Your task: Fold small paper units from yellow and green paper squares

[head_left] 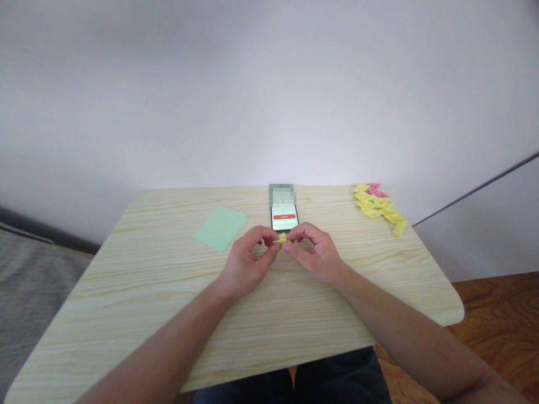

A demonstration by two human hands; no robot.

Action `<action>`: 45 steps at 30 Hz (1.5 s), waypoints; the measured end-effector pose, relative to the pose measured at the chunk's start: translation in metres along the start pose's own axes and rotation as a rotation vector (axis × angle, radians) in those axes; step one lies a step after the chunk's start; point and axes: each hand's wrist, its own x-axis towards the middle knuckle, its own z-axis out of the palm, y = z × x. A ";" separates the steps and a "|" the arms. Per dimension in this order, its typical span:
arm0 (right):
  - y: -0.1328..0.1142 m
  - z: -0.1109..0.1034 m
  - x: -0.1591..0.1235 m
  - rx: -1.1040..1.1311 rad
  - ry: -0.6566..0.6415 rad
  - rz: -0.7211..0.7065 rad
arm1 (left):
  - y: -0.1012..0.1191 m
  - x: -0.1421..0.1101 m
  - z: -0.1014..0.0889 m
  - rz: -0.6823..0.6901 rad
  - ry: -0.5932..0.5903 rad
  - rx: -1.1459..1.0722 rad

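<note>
Between my two hands, just in front of the phone, is a small folded piece of yellow paper (282, 240). My left hand (249, 259) pinches its left side between thumb and fingers. On the other side, the thumb and fingers of my right hand (319, 253) close on its right edge. Fingertips cover much of the paper, so its exact fold is hard to make out. Behind it the phone (284, 223) lies with its screen lit, showing a red bar. Left of my left hand rest some flat green paper sheets (221, 228), slightly fanned.
Several folded yellow paper pieces (374, 209) lie at the table's back right, with pink folded paper (378, 191) beside them. The pale wooden table (138, 292) meets a white wall (269, 90) at the back. Its rounded right corner overhangs a wooden floor (501, 314).
</note>
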 end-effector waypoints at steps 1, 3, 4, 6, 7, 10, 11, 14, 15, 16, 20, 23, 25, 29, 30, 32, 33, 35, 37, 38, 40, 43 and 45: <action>0.000 0.000 0.000 0.008 0.000 0.007 | 0.000 0.000 0.000 0.000 0.005 -0.008; 0.000 0.001 0.000 0.045 0.002 0.025 | 0.001 0.000 0.001 -0.001 0.003 -0.028; 0.000 0.002 0.000 0.071 0.002 0.037 | 0.002 0.000 0.000 0.001 -0.008 -0.037; 0.002 0.003 0.001 0.132 -0.001 0.071 | 0.004 0.000 -0.001 0.004 -0.050 -0.052; 0.003 0.004 0.002 0.169 -0.006 0.095 | 0.005 0.001 -0.002 0.005 -0.076 -0.057; 0.006 0.003 0.005 0.301 -0.031 0.195 | 0.007 0.001 -0.005 0.010 -0.127 -0.046; 0.007 0.002 0.007 0.338 -0.039 0.233 | 0.007 0.001 -0.006 0.021 -0.126 -0.039; 0.007 -0.001 0.011 0.385 -0.039 0.320 | 0.005 0.001 -0.006 0.076 -0.091 -0.022; 0.007 -0.001 0.012 0.386 -0.036 0.337 | 0.004 0.001 -0.005 0.089 -0.079 -0.018; 0.007 -0.002 0.013 0.385 -0.035 0.348 | 0.003 0.001 -0.005 0.095 -0.072 -0.012; 0.006 -0.003 0.011 0.366 -0.051 0.354 | 0.002 0.001 -0.004 0.094 -0.082 0.019; 0.006 -0.003 0.009 0.280 -0.074 0.318 | 0.002 0.002 -0.004 0.093 -0.072 0.043; 0.005 -0.004 0.007 0.174 -0.083 0.272 | 0.001 0.003 -0.004 0.090 -0.047 0.074; 0.004 -0.006 0.005 -0.026 -0.055 0.114 | -0.002 0.004 -0.003 0.083 -0.032 0.131; 0.005 -0.005 0.005 -0.060 -0.042 0.065 | -0.004 0.004 -0.002 0.085 -0.039 0.135; 0.007 -0.004 0.005 -0.117 -0.019 -0.021 | -0.006 0.004 -0.002 0.093 -0.050 0.139; 0.008 -0.003 0.006 -0.142 -0.014 -0.052 | -0.007 0.004 -0.001 0.095 -0.055 0.141; 0.011 -0.002 0.006 -0.176 -0.016 -0.095 | -0.008 0.004 -0.001 0.092 -0.063 0.148; 0.012 -0.002 0.006 -0.197 -0.021 -0.112 | -0.008 0.004 0.000 0.081 -0.065 0.153; 0.013 -0.002 0.006 -0.205 -0.022 -0.115 | -0.009 0.003 0.000 0.073 -0.063 0.154; 0.013 -0.002 0.005 -0.219 -0.022 -0.108 | -0.009 0.003 0.000 0.050 -0.058 0.158; 0.014 -0.003 0.005 -0.231 -0.023 -0.088 | -0.009 0.002 0.000 0.014 -0.056 0.170; 0.014 -0.003 0.005 -0.241 -0.023 -0.081 | -0.009 0.003 -0.001 0.005 -0.065 0.177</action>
